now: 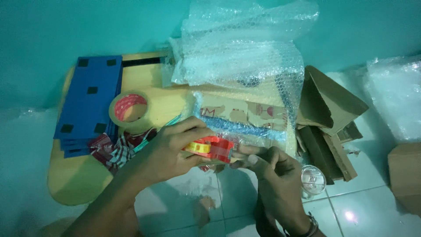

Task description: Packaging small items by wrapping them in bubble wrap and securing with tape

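Left hand (169, 151) grips a red-and-yellow plastic tape dispenser (210, 148); right hand (274, 169) pinches the clear tape end beside it. Bubble-wrapped cardboard parcel (243, 116) lies just beyond both hands, long axis left to right, the left hand nearer. Brown tape roll (129, 109) sits beyond the left hand.
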